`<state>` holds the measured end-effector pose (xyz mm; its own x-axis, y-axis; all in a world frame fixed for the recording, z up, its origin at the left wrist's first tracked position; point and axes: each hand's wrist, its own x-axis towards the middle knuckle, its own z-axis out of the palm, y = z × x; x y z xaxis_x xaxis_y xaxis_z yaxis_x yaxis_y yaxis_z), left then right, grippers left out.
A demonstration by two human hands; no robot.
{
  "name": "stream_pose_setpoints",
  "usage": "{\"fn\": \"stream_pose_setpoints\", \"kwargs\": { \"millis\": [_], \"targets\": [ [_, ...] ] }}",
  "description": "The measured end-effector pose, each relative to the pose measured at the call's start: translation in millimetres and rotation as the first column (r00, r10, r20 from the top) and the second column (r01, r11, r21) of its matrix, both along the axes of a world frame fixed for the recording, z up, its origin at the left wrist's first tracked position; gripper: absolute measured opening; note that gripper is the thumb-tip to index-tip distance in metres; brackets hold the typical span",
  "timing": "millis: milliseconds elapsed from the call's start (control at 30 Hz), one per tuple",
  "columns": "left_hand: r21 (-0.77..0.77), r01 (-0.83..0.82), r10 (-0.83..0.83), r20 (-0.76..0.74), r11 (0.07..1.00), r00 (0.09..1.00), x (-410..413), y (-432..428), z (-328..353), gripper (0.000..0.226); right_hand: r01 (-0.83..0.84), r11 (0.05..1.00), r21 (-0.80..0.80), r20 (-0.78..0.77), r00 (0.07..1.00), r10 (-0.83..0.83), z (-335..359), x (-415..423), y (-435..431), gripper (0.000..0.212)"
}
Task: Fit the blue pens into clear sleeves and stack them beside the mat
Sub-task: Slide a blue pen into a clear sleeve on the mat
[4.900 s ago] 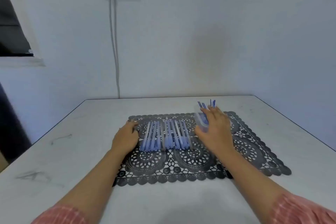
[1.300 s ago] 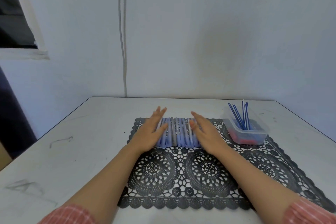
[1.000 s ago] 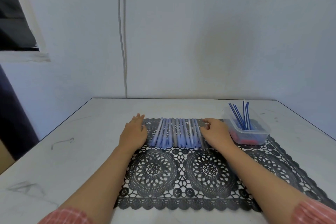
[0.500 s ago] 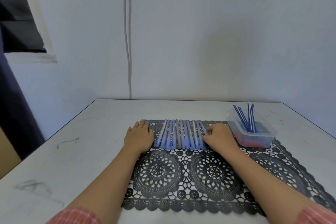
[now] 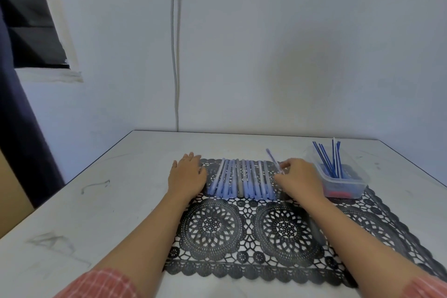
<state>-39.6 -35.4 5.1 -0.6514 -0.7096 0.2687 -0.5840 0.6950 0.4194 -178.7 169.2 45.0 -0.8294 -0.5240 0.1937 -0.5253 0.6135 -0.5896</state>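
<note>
As it tilts, the pen [image 5: 274,160] looks pale blue.

A single wide-angle view from the person's head looks forward and slightly down across the surface [image 5: 121,201] toward the far wall [image 5: 290,68]. It sits close: the left hand [image 5: 186,174] and right hand [image 5: 298,176] reach in from the near edge, the mat [image 5: 242,225] fills the lower middle, and the wall takes the upper half.
</note>
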Motion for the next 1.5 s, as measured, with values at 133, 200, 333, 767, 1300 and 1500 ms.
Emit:
{"fn": "stream_pose_setpoints", "kwargs": {
  "millis": [133,200,333,767,1300,1500],
  "targets": [
    [-0.008,0.051,-0.051,-0.279,0.999,0.959,-0.3,21.0,37.6,0.037,-0.042,0.962,-0.27,0.117,0.99,0.076,20.1,12.5,4.6,0.024],
    [0.011,0.115,-0.105,-0.33,0.993,0.938,1.7,37.6,58.4,0.032,-0.071,0.906,-0.417,0.243,0.952,0.187,29.6,25.1,7.1,0.03],
    [0.067,0.249,-0.194,-0.448,0.966,0.873,8.8,69.8,84.3,0.019,-0.087,0.798,-0.596,0.381,0.845,0.377,39.7,49.6,12.7,0.078],
    [0.174,0.444,-0.325,-0.463,0.879,0.825,40.8,109.4,30.0,0.015,-0.07,0.653,-0.754,0.353,0.795,0.494,10.7,73.1,9.9,0.038],
    [-0.501,0.208,-0.377,-0.263,0.84,0.888,42.6,80.9,18.9,0.033,-0.41,0.838,-0.361,-0.155,0.912,0.379,-10.0,42.3,13.4,0.014],
    [-0.485,0.23,-0.383,-0.244,0.844,0.891,46.8,80.9,22.9,0.034,-0.502,0.854,-0.14,-0.46,0.796,0.393,-12.0,32.1,19.7,0.022]
  ]
}}
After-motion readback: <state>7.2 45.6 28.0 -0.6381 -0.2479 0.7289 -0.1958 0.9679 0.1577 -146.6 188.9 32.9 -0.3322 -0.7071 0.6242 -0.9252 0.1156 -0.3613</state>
